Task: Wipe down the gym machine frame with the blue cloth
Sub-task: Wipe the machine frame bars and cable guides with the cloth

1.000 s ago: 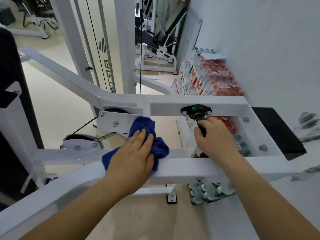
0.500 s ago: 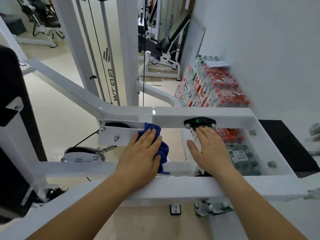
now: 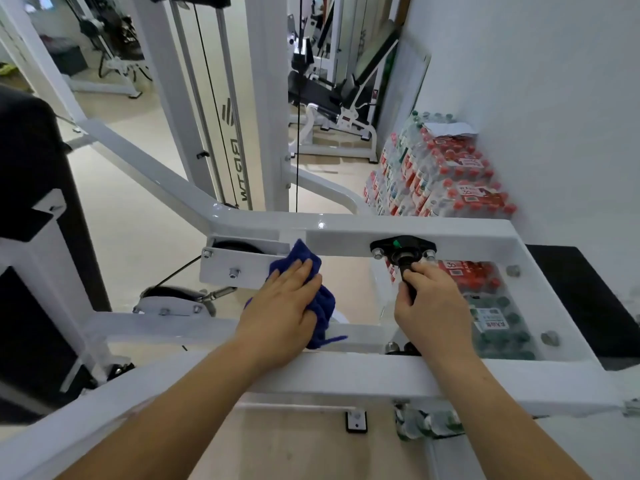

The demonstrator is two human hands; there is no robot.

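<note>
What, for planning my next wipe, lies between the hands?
Head view: the blue cloth bulges past the left hand; then open gap to the right hand.

Open gap inside the frame (image 3: 363, 226), pulley bracket (image 3: 235, 268) left, black knob (image 3: 401, 251) right

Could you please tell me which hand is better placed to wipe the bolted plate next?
The left hand: it presses the blue cloth beside the bolted plate on the frame. The right hand grips the black handle.

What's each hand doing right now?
Left hand: open, pressing the blue cloth against the frame.
Right hand: closed around the black handle.
</note>
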